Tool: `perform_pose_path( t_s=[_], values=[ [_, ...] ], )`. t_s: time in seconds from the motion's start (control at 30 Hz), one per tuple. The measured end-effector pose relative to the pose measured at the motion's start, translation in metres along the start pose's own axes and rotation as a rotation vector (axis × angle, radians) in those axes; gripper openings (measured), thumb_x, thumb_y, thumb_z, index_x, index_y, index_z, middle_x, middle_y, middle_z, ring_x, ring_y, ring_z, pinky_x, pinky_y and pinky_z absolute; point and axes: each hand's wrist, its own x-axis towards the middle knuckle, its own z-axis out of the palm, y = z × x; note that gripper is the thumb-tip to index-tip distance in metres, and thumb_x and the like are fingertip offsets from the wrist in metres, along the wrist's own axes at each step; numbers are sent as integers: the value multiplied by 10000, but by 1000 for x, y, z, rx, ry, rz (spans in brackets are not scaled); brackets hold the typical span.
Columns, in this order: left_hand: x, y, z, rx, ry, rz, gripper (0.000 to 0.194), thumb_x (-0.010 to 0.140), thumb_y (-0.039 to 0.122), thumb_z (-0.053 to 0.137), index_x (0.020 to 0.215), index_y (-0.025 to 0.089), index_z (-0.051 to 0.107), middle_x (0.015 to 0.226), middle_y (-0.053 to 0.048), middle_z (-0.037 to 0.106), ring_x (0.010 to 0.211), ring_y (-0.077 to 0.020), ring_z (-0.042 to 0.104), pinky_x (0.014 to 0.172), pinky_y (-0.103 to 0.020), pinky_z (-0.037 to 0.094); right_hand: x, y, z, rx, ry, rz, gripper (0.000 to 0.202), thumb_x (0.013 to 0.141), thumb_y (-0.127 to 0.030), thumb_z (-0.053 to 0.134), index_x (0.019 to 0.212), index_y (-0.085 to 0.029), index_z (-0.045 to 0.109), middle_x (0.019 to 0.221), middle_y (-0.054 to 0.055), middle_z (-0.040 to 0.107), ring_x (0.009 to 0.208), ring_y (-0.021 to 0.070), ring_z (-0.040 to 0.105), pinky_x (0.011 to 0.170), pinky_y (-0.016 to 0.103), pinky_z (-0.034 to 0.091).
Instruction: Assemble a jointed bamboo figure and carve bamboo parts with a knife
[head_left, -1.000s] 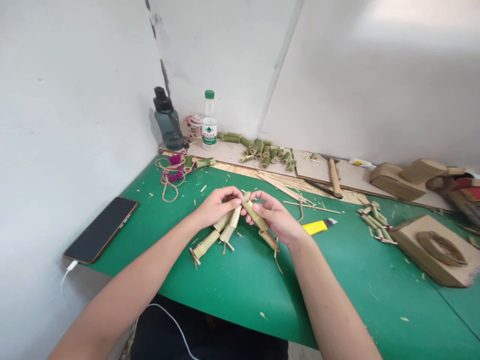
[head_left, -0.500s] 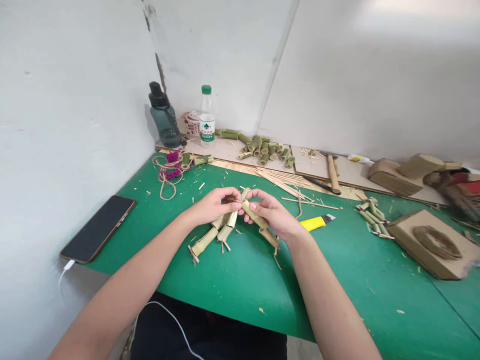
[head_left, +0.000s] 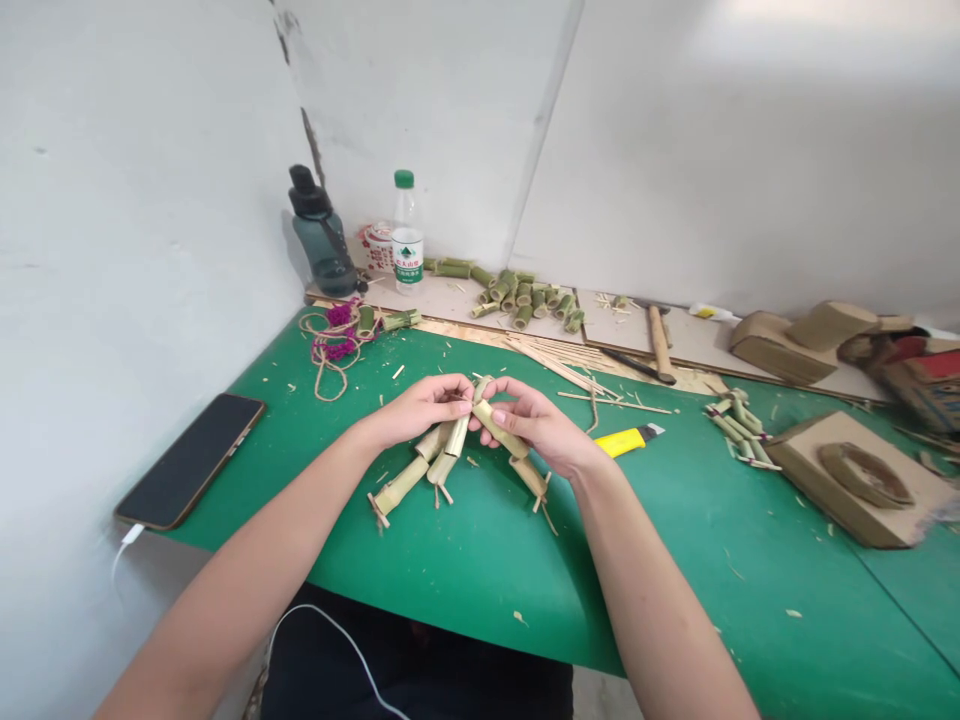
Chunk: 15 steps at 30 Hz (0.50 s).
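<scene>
A figure of jointed bamboo pieces (head_left: 403,487) hangs between my hands, just over the green table, its limbs tipped with thin sticks and tied ends. My left hand (head_left: 433,408) pinches at its upper joint with thumb and forefinger; what lies between those fingertips is too small to make out. Curled around the right-hand bamboo tube, my right hand (head_left: 531,420) presses its thumb on the tube close to the same joint. To the right of that hand lies a yellow utility knife (head_left: 622,442) with its blade out, beside a short piece of twine (head_left: 594,408).
A phone (head_left: 191,460) on a cable lies left. Twine with purple thread (head_left: 334,345), a dark bottle (head_left: 324,240) and a water bottle (head_left: 407,245) stand behind. Cut bamboo tubes (head_left: 517,297), thin sticks (head_left: 559,365), a hammer (head_left: 660,345) and cardboard pieces (head_left: 862,480) lie farther right.
The whole view has shifted slightly, so things appear a little farther left. Both hands stay at the bamboo joint, and its limbs have swung only slightly.
</scene>
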Motion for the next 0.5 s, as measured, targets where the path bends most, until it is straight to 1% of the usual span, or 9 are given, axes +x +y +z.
perform_pose_path(
  t_s=[0.17, 0.43, 0.5],
  values=[
    [1, -3, 0, -9, 10, -13, 296, 878, 428, 723, 897, 174, 572, 820, -13, 653, 750, -148, 626, 694, -259, 440, -1, -3, -1, -24, -14, 20, 369, 884, -386, 793, 1107, -234, 541, 940, 22, 731, 807, 144, 707, 736, 258, 554],
    [5, -10, 4, 4, 115, -21, 308, 855, 437, 731, 872, 173, 573, 726, 12, 635, 653, -129, 590, 634, -243, 427, -1, -3, 0, -62, -7, 23, 361, 891, -397, 785, 1095, -238, 534, 926, 18, 732, 811, 149, 710, 740, 266, 552],
    [6, -11, 6, 16, 133, -6, 304, 850, 432, 730, 871, 172, 574, 730, 10, 634, 657, -131, 596, 630, -242, 430, -1, -3, 1, -69, -15, 23, 358, 897, -401, 778, 1097, -237, 531, 933, 19, 734, 816, 147, 709, 747, 266, 550]
  ],
)
